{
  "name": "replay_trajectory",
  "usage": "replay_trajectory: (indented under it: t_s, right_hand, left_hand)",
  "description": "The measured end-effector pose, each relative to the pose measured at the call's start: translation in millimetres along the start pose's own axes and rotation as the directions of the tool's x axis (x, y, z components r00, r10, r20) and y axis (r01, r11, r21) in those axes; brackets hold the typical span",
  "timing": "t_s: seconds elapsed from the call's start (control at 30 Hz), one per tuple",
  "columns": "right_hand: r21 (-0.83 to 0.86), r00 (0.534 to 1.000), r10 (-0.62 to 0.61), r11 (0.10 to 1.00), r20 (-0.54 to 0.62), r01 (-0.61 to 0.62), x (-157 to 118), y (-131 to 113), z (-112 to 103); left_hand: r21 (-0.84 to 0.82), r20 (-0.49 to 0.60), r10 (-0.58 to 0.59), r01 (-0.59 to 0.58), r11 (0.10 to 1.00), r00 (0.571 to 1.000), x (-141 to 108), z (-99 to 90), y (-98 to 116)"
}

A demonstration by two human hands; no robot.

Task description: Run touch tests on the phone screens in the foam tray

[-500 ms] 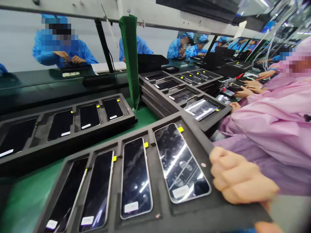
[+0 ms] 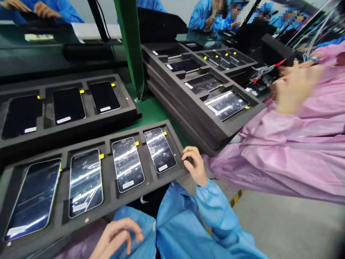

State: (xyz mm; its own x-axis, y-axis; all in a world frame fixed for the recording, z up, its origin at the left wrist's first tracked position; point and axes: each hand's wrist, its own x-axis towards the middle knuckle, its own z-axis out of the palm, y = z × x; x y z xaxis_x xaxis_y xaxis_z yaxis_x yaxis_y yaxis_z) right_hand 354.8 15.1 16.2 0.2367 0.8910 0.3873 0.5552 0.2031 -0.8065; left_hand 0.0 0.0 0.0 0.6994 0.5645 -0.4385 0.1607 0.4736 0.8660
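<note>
A dark foam tray (image 2: 107, 212) lies in front of me, its compartments holding several phone screens (image 2: 128, 163) with yellow tabs and white labels. At the tray's right end is my right hand (image 2: 196, 165), fingers loosely bent and thumb apart, the fingertips at the edge; whether they touch it I cannot tell. My left hand (image 2: 118, 235) hovers below the tray's front edge, above my blue smock. Its fingers are spread and hold nothing.
Behind lies another tray of phone screens (image 2: 70, 106). A stack of foam trays (image 2: 172, 97) stands to the right, past a green-wrapped post (image 2: 130, 46). A co-worker in a pink smock (image 2: 291, 144) sits close on my right, one hand (image 2: 296, 86) raised. Others in blue work opposite.
My view has tilted downward, and the front tray appears smaller. My right hand has loosened from its fist at the tray's end. My left hand has come into view.
</note>
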Motion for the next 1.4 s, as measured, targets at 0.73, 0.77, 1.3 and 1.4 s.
replay_trajectory:
  t_s: [0.73,0.77,1.3,1.4]
  right_hand:
    - [-0.507,0.964,0.199,0.858,0.178,-0.083,-5.6,-41.2,13.9]
    - [-0.504,0.962,0.200,0.860,0.187,-0.081,-0.7,-38.6,16.2]
    - [-0.362,0.956,0.202,0.925,0.214,-0.115,6.4,-24.2,16.2]
    - [-0.346,0.959,0.192,0.932,0.209,-0.111,6.9,-23.6,16.5]
  left_hand:
    - [0.977,-0.202,0.670,0.104,0.184,0.715,68.6,10.3,81.1]
    - [0.977,-0.211,0.641,0.137,0.164,0.738,73.4,8.9,82.4]
    - [0.938,-0.340,0.518,0.326,0.121,0.785,129.5,-4.8,123.2]
    - [0.954,-0.298,0.538,0.254,0.157,0.788,133.0,-2.6,118.2]
